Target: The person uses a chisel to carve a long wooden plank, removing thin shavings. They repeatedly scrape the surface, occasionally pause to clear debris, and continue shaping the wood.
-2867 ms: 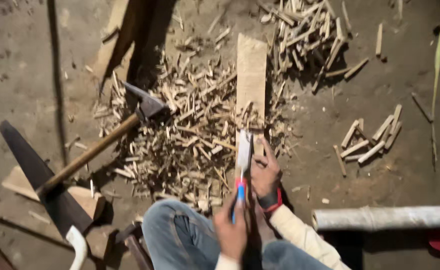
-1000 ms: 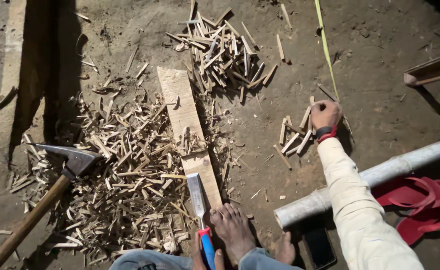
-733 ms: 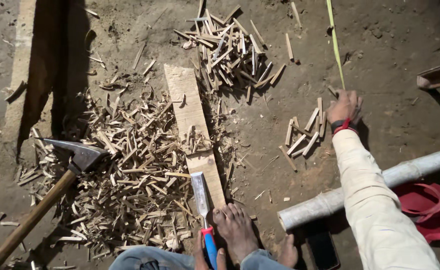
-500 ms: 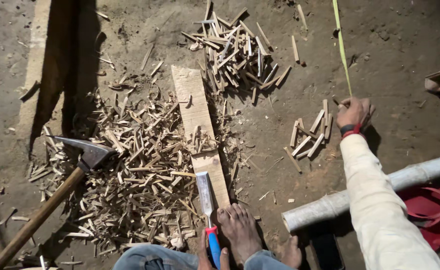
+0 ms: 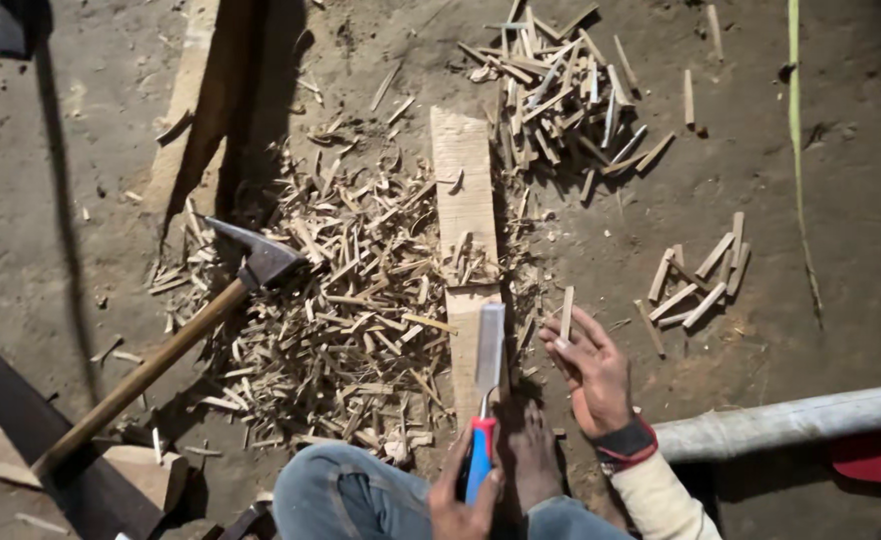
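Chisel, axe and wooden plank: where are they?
chisel (image 5: 488, 345), head view, on the flat metal blade.
axe (image 5: 261, 262), head view, on the metal head.
wooden plank (image 5: 464, 180), head view, on its bare top face.

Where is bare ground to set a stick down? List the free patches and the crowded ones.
Free: the dirt between the small stick bundle and the upper stick pile, and the ground left of the hammer. Crowded: the wood chips left of the plank, and around the right hand.
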